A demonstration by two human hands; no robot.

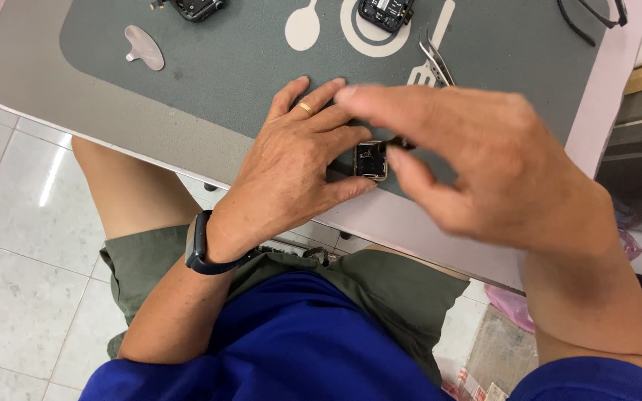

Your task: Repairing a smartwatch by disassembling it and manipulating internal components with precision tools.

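Beyond both hands (380,163), tweezers (434,61), spectacles (592,16).

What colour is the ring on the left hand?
Gold, on a finger of the left hand; the ring shows best in the head view.

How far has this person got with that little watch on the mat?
Done: the small watch case already lies open, its insides showing. In hand: the left hand steadies it on the grey mat while the right hand works a thin dark tool at its edge. Left: the case is not yet closed, and the tweezers lie unused.
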